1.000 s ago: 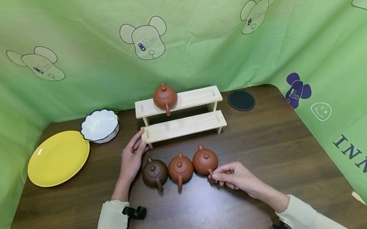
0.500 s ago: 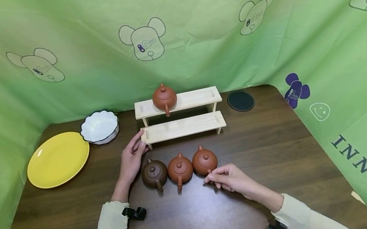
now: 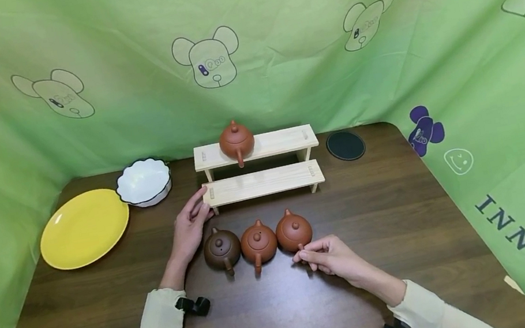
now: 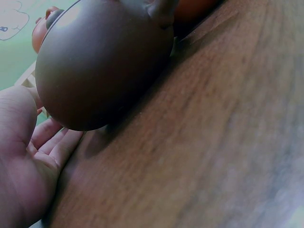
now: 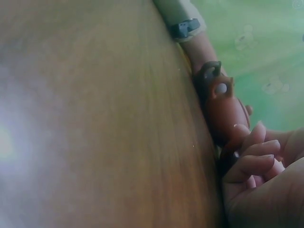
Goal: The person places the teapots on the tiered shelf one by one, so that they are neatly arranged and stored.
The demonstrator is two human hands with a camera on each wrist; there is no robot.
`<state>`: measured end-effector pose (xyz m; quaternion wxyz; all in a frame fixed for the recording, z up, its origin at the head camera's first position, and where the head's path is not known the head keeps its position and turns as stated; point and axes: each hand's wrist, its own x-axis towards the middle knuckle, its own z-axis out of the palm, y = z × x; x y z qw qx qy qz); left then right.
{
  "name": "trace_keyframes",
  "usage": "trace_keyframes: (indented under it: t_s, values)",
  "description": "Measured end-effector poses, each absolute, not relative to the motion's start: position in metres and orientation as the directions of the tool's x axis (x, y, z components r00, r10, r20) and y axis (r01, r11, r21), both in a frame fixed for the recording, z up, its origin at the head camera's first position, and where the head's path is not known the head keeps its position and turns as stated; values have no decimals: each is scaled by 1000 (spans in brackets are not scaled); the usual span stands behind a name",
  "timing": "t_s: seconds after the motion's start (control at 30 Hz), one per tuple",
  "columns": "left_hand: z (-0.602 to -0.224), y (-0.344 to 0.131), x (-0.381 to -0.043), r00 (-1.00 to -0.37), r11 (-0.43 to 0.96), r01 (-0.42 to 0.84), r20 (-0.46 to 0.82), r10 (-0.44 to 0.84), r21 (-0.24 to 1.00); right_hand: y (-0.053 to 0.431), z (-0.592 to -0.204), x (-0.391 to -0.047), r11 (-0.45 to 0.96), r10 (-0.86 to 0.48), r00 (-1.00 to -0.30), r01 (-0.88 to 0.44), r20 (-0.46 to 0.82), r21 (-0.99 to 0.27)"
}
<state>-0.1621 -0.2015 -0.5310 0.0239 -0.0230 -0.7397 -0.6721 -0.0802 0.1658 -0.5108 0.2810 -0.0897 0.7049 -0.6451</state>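
Note:
Three teapots stand in a row on the table: a dark brown teapot [image 3: 221,248], a middle reddish-brown teapot [image 3: 258,242] and a right reddish-brown teapot [image 3: 294,232]. My right hand [image 3: 333,259] pinches the handle of the right one; the fingertips cover most of that handle. Behind the row is a two-step wooden shelf [image 3: 266,183], with another reddish-brown teapot [image 3: 236,140] on its upper step. My left hand [image 3: 188,230] touches the left end of the lower step with extended fingers. The dark teapot [image 4: 104,61] partly hides those fingers in the left wrist view.
A yellow plate [image 3: 84,229] and a white scalloped bowl [image 3: 143,181] sit at the back left. To the right of the shelf lies a dark round coaster [image 3: 346,145]. Green printed curtain [image 3: 280,84] encloses the table's back and sides.
My right hand has shifted slightly left and its fingers now cover more of the right teapot's handle. The teapots, the shelf and my left hand stay in place.

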Motion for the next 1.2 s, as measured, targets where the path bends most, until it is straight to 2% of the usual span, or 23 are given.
trace_keyframes:
  t_s: [0.47, 1.2]
  values:
    - [-531, -201, -162, -998, 114, 58, 59, -3, 992, 169, -508, -81, 116, -478, -848, 197, -229, -973]
    - [-532, -201, -163, -997, 82, 78, 78, -2, 994, 180, -472, -105, 95, -406, -910, 46, -81, -994]
